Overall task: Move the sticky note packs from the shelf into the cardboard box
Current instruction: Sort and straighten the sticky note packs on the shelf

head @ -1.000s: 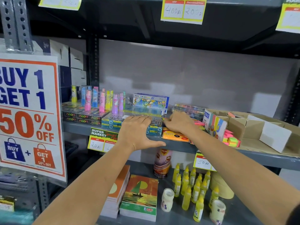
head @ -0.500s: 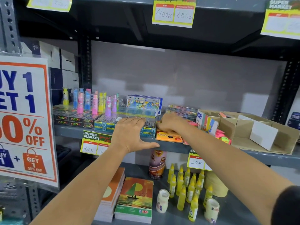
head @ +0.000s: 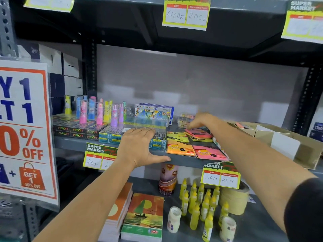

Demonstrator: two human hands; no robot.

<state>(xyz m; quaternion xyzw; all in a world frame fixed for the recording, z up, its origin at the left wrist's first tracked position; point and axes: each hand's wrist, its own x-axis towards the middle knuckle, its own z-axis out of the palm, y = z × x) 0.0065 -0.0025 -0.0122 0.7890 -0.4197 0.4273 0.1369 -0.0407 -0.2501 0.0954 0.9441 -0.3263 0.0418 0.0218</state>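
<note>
Sticky note packs lie on the middle shelf (head: pixel 73 143): an orange pack (head: pixel 180 150) and a pink pack (head: pixel 208 153) at the front edge, a yellow pack (head: pixel 176 135) behind, and a pink pack (head: pixel 198 132) resting on others further back. My right hand (head: pixel 203 120) hovers blurred over that rear pink pack, fingers curled down at it; whether it grips is unclear. My left hand (head: pixel 139 145) rests flat on a stack of blue pen boxes (head: pixel 110 137), thumb on the shelf edge. The cardboard box (head: pixel 304 147) stands open at the shelf's right end.
Colourful erasers and black neon boxes (head: pixel 76 130) fill the shelf's left. A crayon box (head: pixel 153 112) stands behind. Price tags (head: pixel 221 175) hang off the shelf edge. Below are notebooks (head: pixel 143 217), yellow glue bottles (head: pixel 201 203) and tape rolls. A sale poster (head: pixel 22 130) hangs at the left.
My right hand has lifted off the front sticky note packs and moved back and to the right, uncovering them. My left hand stays on the blue boxes.
</note>
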